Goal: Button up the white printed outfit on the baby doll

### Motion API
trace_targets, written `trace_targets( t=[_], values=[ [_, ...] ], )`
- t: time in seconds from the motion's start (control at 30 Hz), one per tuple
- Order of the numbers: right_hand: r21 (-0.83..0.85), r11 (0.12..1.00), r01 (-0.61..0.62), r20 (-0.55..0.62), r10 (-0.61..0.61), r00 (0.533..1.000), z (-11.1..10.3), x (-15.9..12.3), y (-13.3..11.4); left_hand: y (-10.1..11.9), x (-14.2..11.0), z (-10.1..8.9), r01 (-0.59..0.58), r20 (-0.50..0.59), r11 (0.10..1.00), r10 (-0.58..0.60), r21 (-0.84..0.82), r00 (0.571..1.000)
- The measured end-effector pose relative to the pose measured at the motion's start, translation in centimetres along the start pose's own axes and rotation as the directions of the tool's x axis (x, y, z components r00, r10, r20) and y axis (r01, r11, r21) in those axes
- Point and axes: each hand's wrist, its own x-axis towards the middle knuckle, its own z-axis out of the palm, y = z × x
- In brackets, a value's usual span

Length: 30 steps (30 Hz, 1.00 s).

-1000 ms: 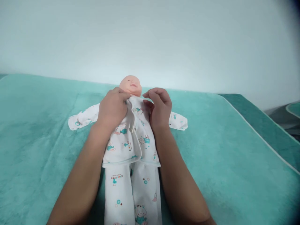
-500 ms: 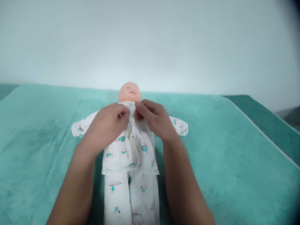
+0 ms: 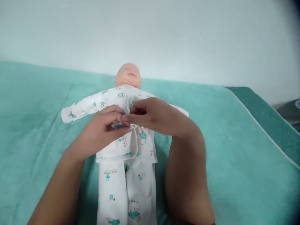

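A baby doll (image 3: 128, 75) lies on its back, dressed in a white printed jacket (image 3: 110, 153) and matching trousers (image 3: 112, 187). Over the jacket's front opening my left hand (image 3: 103, 128) pinches the cloth near the middle of the chest. My right hand (image 3: 150, 114) meets it there, thumb and fingers closed at the same jacket edge. A button (image 3: 129, 106) shows just above the fingertips. What lies between the fingers is largely hidden by them. Both doll sleeves stretch out sideways; the right one is partly behind my right hand.
A teal plush blanket (image 3: 234, 156) covers the surface under the doll. Beyond its far edge rises a pale wall (image 3: 150, 31). Darker teal cloth (image 3: 264, 115) lies at the right, and a dark object (image 3: 290, 111) sits at the right edge.
Both hands have moved from the collar down to the middle of the jacket front. The upper button and collar are now uncovered. The view has tilted, so the doll appears higher.
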Motion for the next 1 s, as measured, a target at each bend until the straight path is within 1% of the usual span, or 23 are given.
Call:
trace_targets(
  t=[0.1, 0.17, 0.23, 0.37, 0.47, 0.57, 0.7, 0.77, 0.83, 0.9, 1.0],
  values=[
    [0.013, 1.000, 0.009, 0.016, -0.010, 1.000, 0.1, 0.0, -0.2, -0.4, 0.1, 0.0, -0.046, -0.011, 0.998, 0.046, -0.043, 0.999],
    [0.089, 0.996, 0.028, 0.030, -0.031, 0.999, 0.1, 0.0, -0.2, -0.7, 0.0, -0.2, -0.080, -0.032, 0.990, 0.076, -0.121, 0.997],
    [0.189, 0.981, 0.043, 0.021, -0.048, 0.999, 0.1, 0.0, 0.0, -0.9, -0.3, -0.3, -0.081, -0.060, 0.972, 0.069, -0.222, 0.996],
    [0.358, 0.930, 0.077, -0.055, -0.061, 0.997, 0.8, 0.0, 0.9, -1.4, -0.7, -0.3, -0.032, -0.075, 0.928, 0.005, -0.370, 0.997],
    [0.478, 0.870, 0.119, -0.131, -0.063, 0.989, 1.8, -0.1, 1.5, -1.7, -0.6, -0.1, -0.040, -0.091, 0.898, 0.000, -0.438, 0.996],
    [0.548, 0.817, 0.181, -0.193, -0.087, 0.977, 2.9, -0.1, 1.9, -1.7, -0.4, 0.2, -0.067, -0.112, 0.902, 0.021, -0.426, 0.993],
    [0.584, 0.765, 0.273, -0.292, -0.116, 0.949, 4.3, -0.5, 2.2, -1.2, -0.3, 0.7, -0.095, -0.104, 0.941, 0.064, -0.324, 0.992],
    [0.578, 0.760, 0.298, -0.351, -0.098, 0.931, 5.1, -1.0, 2.3, -1.2, -0.3, 0.9, -0.107, -0.102, 0.947, 0.080, -0.303, 0.992],
    [0.561, 0.769, 0.307, -0.399, -0.073, 0.914, 5.7, -1.5, 2.6, -1.3, -0.3, 1.1, -0.117, -0.104, 0.941, 0.089, -0.316, 0.991],
    [0.549, 0.773, 0.316, -0.422, -0.070, 0.904, 6.2, -1.8, 2.8, -1.4, -0.3, 1.1, -0.126, -0.113, 0.931, 0.092, -0.344, 0.989],
    [0.568, 0.737, 0.368, -0.429, -0.117, 0.896, 6.5, -1.8, 3.1, -1.5, -0.3, 1.2, -0.127, -0.128, 0.925, 0.086, -0.358, 0.988]
  ],
)
